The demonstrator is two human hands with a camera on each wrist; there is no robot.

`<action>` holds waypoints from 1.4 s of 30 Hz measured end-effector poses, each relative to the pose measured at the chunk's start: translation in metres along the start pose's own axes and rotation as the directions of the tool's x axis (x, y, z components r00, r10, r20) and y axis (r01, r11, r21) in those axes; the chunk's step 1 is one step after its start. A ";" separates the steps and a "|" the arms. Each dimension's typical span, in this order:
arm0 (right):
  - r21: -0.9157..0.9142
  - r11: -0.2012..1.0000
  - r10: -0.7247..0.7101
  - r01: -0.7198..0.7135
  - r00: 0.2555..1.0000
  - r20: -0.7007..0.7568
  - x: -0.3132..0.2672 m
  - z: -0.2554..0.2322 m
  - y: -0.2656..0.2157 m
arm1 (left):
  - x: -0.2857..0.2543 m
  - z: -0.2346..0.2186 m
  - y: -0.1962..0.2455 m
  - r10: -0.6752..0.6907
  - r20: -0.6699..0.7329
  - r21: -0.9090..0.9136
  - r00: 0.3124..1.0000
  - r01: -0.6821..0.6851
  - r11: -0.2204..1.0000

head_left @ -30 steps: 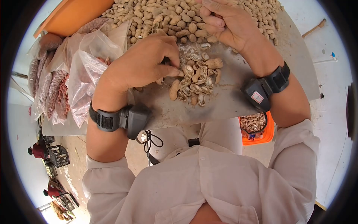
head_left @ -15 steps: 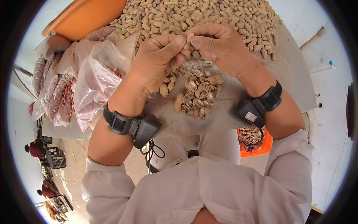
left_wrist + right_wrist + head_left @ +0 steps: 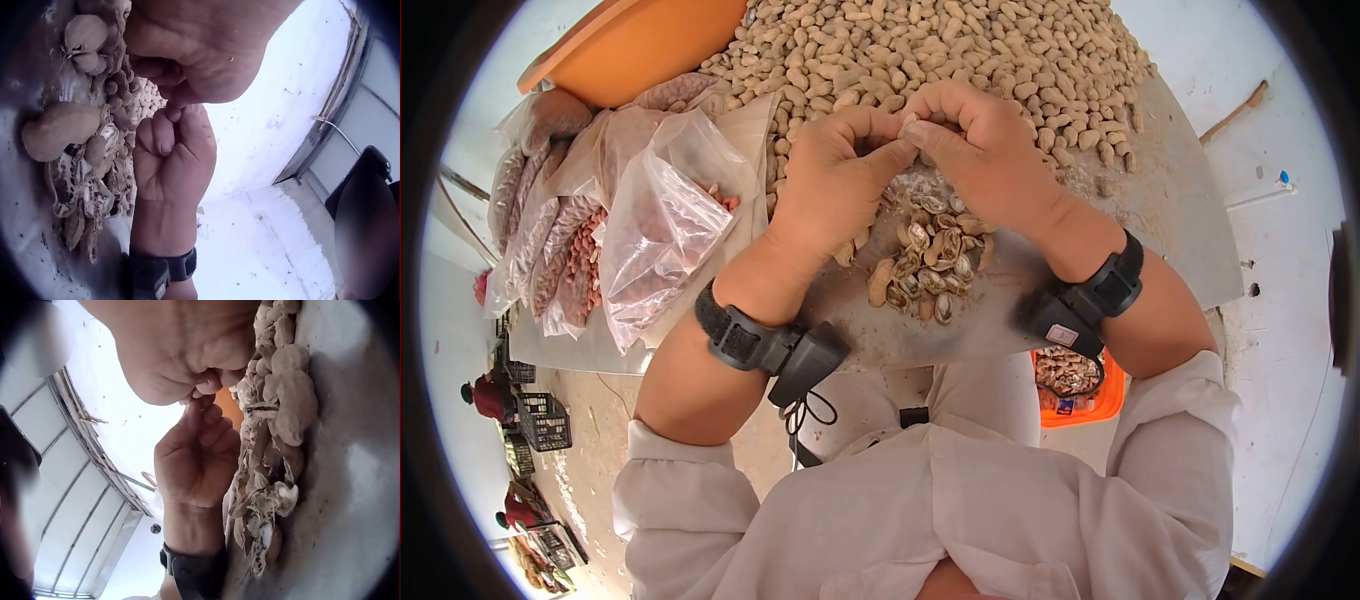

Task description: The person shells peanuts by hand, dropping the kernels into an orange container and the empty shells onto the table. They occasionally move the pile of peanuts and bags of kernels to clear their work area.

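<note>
Up top, a broad heap of unshelled peanuts (image 3: 960,50) covers the far end of the metal table (image 3: 1180,230). Left of that heap lie clear bags of shelled kernels (image 3: 630,230). Just nearer than the heap sits a small pile of cracked shells (image 3: 925,265). Above this pile, the left hand (image 3: 835,185) and right hand (image 3: 985,150) meet, fingertips curled and pinching one peanut (image 3: 911,120) between them.

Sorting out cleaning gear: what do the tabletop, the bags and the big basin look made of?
Tabletop: probably sheet metal, dull grey, scuffed and dusty. Bags: thin clear plastic, crinkled and glossy, with reddish kernels showing through. Basin: likely moulded plastic, smooth, evenly orange.
</note>
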State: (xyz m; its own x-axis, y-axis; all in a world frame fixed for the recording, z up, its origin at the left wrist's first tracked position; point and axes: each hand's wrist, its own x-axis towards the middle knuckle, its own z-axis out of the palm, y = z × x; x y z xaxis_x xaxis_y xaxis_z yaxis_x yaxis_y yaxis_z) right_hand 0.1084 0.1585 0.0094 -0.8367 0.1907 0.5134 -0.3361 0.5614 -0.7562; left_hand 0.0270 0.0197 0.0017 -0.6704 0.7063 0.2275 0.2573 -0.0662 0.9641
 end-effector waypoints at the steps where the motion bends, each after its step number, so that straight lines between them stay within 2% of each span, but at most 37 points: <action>1: -0.026 1.000 -0.003 0.003 1.000 0.001 0.000 -0.001 -0.003 | 0.000 0.000 -0.001 0.022 -0.022 -0.012 1.000 -0.022 1.000; 4: -0.043 0.998 -0.039 0.038 0.999 -0.019 0.000 0.001 -0.003 | -0.001 0.000 0.004 -0.018 0.025 0.029 1.000 0.018 0.999; 8: 0.003 0.998 -0.069 0.069 0.996 -0.053 -0.002 0.002 -0.003 | -0.001 0.000 0.004 -0.013 0.012 0.027 1.000 0.013 1.000; 14: 0.224 0.975 0.020 0.001 0.995 -0.094 -0.004 0.006 0.006 | -0.003 -0.001 0.009 -0.025 -0.001 -0.111 1.000 0.025 0.994; 17: 0.257 0.964 0.082 -0.064 0.995 -0.060 -0.005 0.004 0.003 | -0.001 -0.001 0.007 -0.025 0.003 -0.194 1.000 0.025 0.981; 20: 0.446 0.891 0.113 -0.083 0.993 -0.040 -0.006 0.006 0.005 | 0.001 -0.003 0.004 -0.036 0.029 -0.269 0.999 0.042 0.962; 23: 0.672 0.726 0.148 -0.147 0.987 0.056 -0.006 0.006 0.008 | 0.003 -0.004 0.001 -0.058 0.062 -0.403 0.996 0.079 0.912; 28: 0.814 0.553 0.198 -0.178 0.977 0.079 -0.004 0.009 0.009 | 0.006 -0.001 0.001 -0.123 0.075 -0.563 0.990 0.144 0.814; 31: 0.862 0.460 0.262 -0.214 0.960 0.099 -0.005 0.011 0.008 | 0.005 0.000 -0.002 -0.084 0.044 -0.458 0.995 0.095 0.884; 34: 0.890 0.364 0.318 -0.274 0.935 0.158 -0.005 0.011 0.012 | 0.003 0.008 0.003 0.061 -0.061 -0.240 0.996 -0.073 0.968; 37: 0.914 0.240 0.340 -0.328 0.910 0.238 -0.004 0.010 0.015 | 0.001 0.009 0.006 0.161 -0.084 0.012 0.983 -0.160 0.987; 40: 0.919 0.135 0.362 -0.370 0.882 0.302 -0.004 0.011 0.015 | 0.005 0.006 -0.003 0.468 -0.077 0.331 0.880 -0.420 0.845; 42: 0.920 0.092 0.352 -0.382 0.876 0.328 -0.005 0.011 0.015 | 0.005 0.004 0.002 0.572 -0.027 0.452 0.820 -0.501 0.739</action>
State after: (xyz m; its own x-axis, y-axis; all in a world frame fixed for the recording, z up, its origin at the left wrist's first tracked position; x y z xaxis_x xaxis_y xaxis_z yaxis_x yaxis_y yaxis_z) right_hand 0.1023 0.1570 -0.0091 -0.9937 0.1003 0.0504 -0.1093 -0.7619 -0.6384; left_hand 0.0272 0.0261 0.0044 -0.4213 0.5217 0.7419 0.8399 -0.0842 0.5361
